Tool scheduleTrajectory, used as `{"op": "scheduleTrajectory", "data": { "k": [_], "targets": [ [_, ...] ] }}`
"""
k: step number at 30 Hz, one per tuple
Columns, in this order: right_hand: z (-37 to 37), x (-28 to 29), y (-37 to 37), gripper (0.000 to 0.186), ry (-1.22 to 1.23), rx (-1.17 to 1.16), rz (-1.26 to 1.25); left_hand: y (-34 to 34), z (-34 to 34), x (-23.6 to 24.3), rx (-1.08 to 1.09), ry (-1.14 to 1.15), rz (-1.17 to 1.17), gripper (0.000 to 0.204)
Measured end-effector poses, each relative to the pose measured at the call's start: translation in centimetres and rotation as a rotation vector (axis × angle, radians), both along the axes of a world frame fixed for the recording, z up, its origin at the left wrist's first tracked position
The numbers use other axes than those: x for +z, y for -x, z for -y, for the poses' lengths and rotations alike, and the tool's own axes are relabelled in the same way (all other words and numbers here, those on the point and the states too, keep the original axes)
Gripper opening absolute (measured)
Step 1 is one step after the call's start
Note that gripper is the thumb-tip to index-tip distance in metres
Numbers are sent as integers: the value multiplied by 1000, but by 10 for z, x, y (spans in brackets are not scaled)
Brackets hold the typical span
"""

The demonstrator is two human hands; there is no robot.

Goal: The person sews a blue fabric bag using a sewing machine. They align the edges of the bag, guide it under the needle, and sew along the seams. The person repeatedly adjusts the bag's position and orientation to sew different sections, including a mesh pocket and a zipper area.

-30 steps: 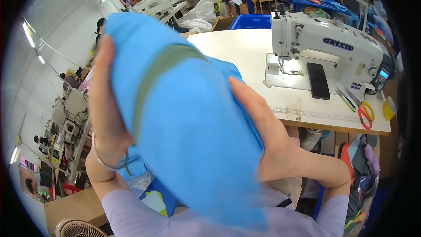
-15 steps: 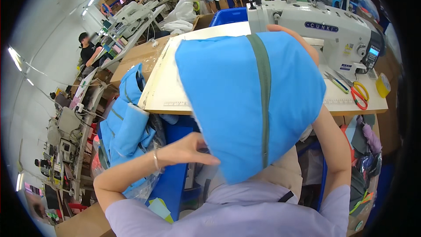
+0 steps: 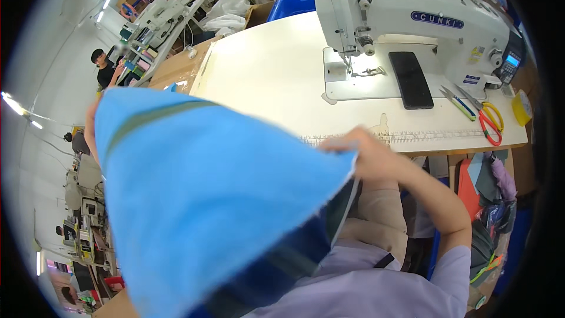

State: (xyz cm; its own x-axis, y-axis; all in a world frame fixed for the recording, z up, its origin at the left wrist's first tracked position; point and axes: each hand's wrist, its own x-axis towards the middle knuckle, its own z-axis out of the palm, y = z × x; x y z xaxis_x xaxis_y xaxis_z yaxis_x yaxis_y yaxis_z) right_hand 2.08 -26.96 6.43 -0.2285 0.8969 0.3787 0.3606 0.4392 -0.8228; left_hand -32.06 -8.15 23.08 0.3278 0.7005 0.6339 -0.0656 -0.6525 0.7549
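Observation:
A large sky-blue fabric piece (image 3: 206, 182) with a dark green strip (image 3: 159, 119) across its upper part hangs in front of me, blurred by motion. Its lower edge gapes and shows a dark blue inside (image 3: 276, 265). My right hand (image 3: 371, 154) pinches the pale-edged corner on its right, above the table's front edge. At the far left my left hand (image 3: 90, 131) holds the other side; most of its fingers are behind the cloth. A white sewing machine (image 3: 406, 20) stands at the back right, with nothing under its needle.
On the pale table (image 3: 259, 70) lie a black phone (image 3: 411, 80), thread snips (image 3: 459, 103), scissors (image 3: 487, 119) with red and yellow handles and a yellow tape roll (image 3: 521, 108). A blue bin (image 3: 291, 5) stands behind. A co-worker (image 3: 108, 69) is at far left.
The blue fabric piece has swung left and down off the table, uncovering the machine bed and phone. My right hand came from behind the cloth to its right corner; my left hand moved up and left.

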Motion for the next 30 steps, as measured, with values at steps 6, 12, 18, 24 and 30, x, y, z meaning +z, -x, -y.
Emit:
{"op": "scheduleTrajectory", "data": {
  "k": [6, 12, 18, 24, 30],
  "targets": [
    [0, -16, 26, 30, 229, -51, -457, -116, -126, 0, -237, 475, 7, 32],
    [-64, -24, -6, 37, 816, -288, -689, -198, -117, -10, -103, -396, -462, 29],
    [-79, -29, -36, 32, 904, -216, -466, -247, -43, -167, -472, -531, -836, 32],
    [-57, -15, -53, 32, 345, -310, 715, -252, -58, -210, -334, -611, -931, 53],
    [-49, -55, -72, 31, -525, -244, 702, -280, -77, -207, -362, -620, -1065, 56]
  ]
}}
